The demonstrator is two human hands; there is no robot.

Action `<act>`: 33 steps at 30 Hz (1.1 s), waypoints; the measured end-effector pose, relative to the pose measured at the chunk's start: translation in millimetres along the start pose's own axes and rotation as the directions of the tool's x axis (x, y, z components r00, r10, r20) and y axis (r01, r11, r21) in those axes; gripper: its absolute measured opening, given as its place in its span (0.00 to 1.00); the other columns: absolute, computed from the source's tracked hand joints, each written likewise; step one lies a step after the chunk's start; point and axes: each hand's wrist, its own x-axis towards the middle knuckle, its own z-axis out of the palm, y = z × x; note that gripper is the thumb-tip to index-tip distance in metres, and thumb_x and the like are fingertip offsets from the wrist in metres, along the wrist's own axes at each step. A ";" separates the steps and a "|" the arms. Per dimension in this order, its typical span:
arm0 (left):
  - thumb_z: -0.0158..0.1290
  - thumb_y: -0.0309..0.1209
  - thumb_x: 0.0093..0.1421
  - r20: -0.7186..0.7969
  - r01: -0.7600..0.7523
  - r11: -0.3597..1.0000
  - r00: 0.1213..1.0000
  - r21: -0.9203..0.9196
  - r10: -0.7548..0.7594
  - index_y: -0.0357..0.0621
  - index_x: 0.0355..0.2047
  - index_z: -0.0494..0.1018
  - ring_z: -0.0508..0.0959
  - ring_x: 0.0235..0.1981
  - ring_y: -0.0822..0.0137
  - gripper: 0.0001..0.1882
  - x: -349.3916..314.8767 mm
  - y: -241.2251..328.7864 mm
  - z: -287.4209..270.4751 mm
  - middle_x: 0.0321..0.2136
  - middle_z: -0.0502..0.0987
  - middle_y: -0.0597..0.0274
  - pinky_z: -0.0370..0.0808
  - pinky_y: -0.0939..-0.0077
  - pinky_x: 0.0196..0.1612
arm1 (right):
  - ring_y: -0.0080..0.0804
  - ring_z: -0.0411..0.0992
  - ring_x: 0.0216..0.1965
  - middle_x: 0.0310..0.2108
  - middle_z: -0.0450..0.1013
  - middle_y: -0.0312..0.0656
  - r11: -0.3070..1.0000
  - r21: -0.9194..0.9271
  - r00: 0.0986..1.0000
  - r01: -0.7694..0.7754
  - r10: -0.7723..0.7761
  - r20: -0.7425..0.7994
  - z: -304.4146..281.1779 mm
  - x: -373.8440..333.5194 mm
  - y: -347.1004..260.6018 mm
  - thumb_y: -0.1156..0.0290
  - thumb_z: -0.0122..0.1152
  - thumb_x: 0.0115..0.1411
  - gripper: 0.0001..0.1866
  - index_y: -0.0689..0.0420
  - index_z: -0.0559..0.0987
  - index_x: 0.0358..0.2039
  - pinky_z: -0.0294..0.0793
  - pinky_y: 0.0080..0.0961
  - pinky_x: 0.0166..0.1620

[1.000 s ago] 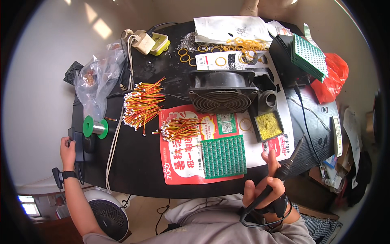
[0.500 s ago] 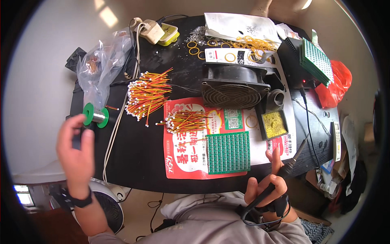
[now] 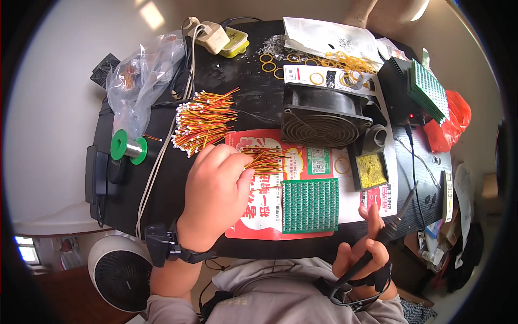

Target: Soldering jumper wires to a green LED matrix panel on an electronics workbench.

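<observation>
My left hand [image 3: 216, 189] is over the smaller bundle of red, yellow and black connector wires [image 3: 265, 161] on the red printed sheet. Its thumb and fingers are closed around the bundle's left ends, hiding the white plugs there. A soldering iron [image 3: 389, 229] lies in my right hand [image 3: 364, 245], tip pointing up and right, cord looping below the wrist. That hand rests near the table's front edge. Between the hands lies a green circuit board panel [image 3: 310, 206], flat on the sheet. One wire touches the panel's upper left corner. A larger wire pile [image 3: 204, 121] sits farther left.
A black fan [image 3: 324, 116] stands behind the panel, beside a soldering iron stand with a yellow sponge [image 3: 372, 170]. Left are a green solder spool [image 3: 128, 147], a white cable and a plastic bag [image 3: 143, 81]. Stacked green panels [image 3: 429, 89] and a red bag [image 3: 457, 116] are far right.
My left hand has moved right from beside the solder spool to the smaller wire bundle, its fingers closing there. My right hand still holds the soldering iron. The whole view has shifted slightly.
</observation>
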 end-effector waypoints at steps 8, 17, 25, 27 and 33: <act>0.60 0.18 0.48 0.025 0.043 0.997 0.999 -0.069 -0.042 0.37 0.29 0.77 0.75 0.31 0.53 0.07 -9.8 -18.4 19.2 0.28 0.75 0.55 0.72 0.62 0.36 | 0.34 0.72 0.27 0.35 0.78 0.47 0.988 0.095 0.972 0.119 -0.097 -0.212 0.5 28.5 -2.1 0.55 0.36 0.71 0.28 0.56 0.52 0.65 0.70 0.42 0.38; 0.59 0.16 0.48 0.002 0.095 0.990 0.995 -0.106 -0.095 0.36 0.32 0.77 0.75 0.32 0.52 0.09 -6.7 -10.6 10.0 0.29 0.75 0.53 0.73 0.62 0.37 | 0.35 0.65 0.31 0.32 0.72 0.44 0.760 0.624 0.884 -0.181 0.404 -0.236 -5.3 33.2 -10.9 0.42 0.53 0.65 0.31 0.55 0.68 0.55 0.65 0.33 0.34; 0.61 0.16 0.47 -0.053 0.029 0.989 0.998 -0.143 -0.037 0.36 0.33 0.77 0.77 0.30 0.53 0.11 -11.4 -20.5 14.1 0.28 0.77 0.53 0.75 0.64 0.33 | 0.29 0.62 0.22 0.21 0.66 0.38 0.860 0.464 0.923 -0.211 0.332 -0.195 7.6 43.5 -5.9 0.49 0.62 0.63 0.27 0.59 0.66 0.48 0.64 0.27 0.29; 0.61 0.15 0.47 -0.085 0.032 0.990 0.995 -0.138 -0.044 0.35 0.33 0.77 0.78 0.29 0.54 0.11 -9.9 -19.1 11.0 0.28 0.78 0.54 0.75 0.66 0.33 | 0.28 0.62 0.19 0.18 0.65 0.36 0.897 0.419 0.960 -0.141 0.227 -0.163 12.0 48.3 3.0 0.47 0.59 0.64 0.28 0.60 0.66 0.48 0.65 0.27 0.27; 0.58 0.16 0.52 -0.087 0.109 0.966 0.987 -0.232 -0.133 0.38 0.36 0.78 0.77 0.30 0.56 0.11 -11.7 -12.6 4.7 0.31 0.77 0.54 0.74 0.67 0.33 | 0.28 0.67 0.19 0.18 0.68 0.36 0.851 0.503 0.967 -0.150 0.231 -0.103 22.4 43.2 11.0 0.46 0.54 0.66 0.27 0.60 0.67 0.47 0.71 0.29 0.28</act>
